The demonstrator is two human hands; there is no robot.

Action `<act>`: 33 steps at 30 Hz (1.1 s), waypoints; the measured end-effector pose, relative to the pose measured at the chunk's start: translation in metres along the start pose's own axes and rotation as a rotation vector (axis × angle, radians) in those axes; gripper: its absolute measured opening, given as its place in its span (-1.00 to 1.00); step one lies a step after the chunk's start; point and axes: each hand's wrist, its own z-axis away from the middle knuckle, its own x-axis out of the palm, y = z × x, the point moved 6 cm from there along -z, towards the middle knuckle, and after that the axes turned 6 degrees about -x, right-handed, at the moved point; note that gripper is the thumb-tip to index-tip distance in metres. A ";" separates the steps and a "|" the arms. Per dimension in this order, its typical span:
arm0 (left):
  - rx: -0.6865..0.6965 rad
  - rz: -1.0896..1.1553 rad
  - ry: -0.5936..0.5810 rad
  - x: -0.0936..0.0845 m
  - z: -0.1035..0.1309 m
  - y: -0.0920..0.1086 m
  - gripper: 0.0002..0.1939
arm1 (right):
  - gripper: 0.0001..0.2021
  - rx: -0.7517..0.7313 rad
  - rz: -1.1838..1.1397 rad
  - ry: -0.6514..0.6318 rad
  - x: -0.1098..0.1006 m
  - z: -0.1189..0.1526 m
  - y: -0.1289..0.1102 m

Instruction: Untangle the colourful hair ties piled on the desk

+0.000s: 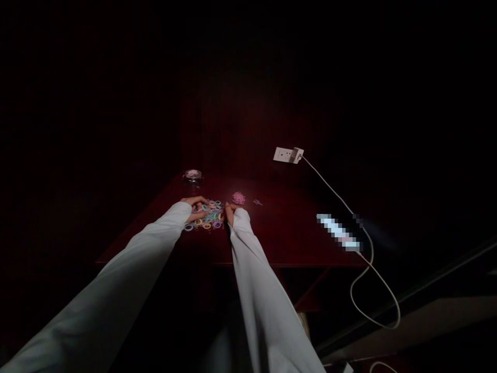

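Whether either hand has closed on anything cannot be told: the left hand [194, 201] curves its fingers and thumb around the left side of a pile of coloured bands [212, 217], while the right hand [230, 211] is bent in at the pile's right edge, its fingertips partly hidden. The pile lies between the two hands on a dark red table [295, 233], left of the tabletop's middle. Loops of pink, teal, purple and yellow tangle together in it, with a light blue ring [188, 227] at its near left and a yellow ring [207, 226] along its near edge.

Just beyond the right hand sits a pink cluster [238, 198], and to its right, apart from it, a small purple piece [257, 202]. At the far left of the table stands a round clear container [193, 175] with something pinkish showing at its top.

Pale long sleeves [264, 290] cover both arms. On the dark far wall is a white socket panel [282, 154] with a plug [297, 155] in it; from there a white cable [328, 184] runs rightward and loops down to a bright, pixelated object [337, 233] at the table's right.
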 end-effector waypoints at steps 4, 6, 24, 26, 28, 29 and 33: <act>0.020 0.029 0.042 -0.003 -0.018 0.003 -0.38 | -0.51 -0.039 -0.050 -0.005 -0.001 0.002 -0.001; 0.027 0.038 0.057 -0.006 -0.030 0.005 -0.38 | -0.50 -0.048 -0.076 0.018 -0.003 0.004 -0.001; 0.002 0.043 0.108 -0.001 -0.005 -0.004 -0.68 | -0.54 0.034 -0.095 0.103 -0.007 0.003 -0.004; 0.014 0.034 0.120 -0.001 -0.004 -0.002 -0.66 | -0.56 0.022 -0.095 0.113 -0.009 0.003 -0.004; 0.030 0.020 0.125 -0.001 -0.005 0.000 -0.64 | -0.56 0.017 -0.095 0.126 -0.010 0.003 -0.005; 0.039 0.011 0.128 -0.001 -0.005 0.001 -0.63 | -0.56 0.028 -0.098 0.133 -0.010 0.003 -0.004; 0.071 0.000 0.146 -0.003 -0.004 0.005 -0.59 | -0.55 0.047 -0.097 0.119 -0.004 0.001 0.002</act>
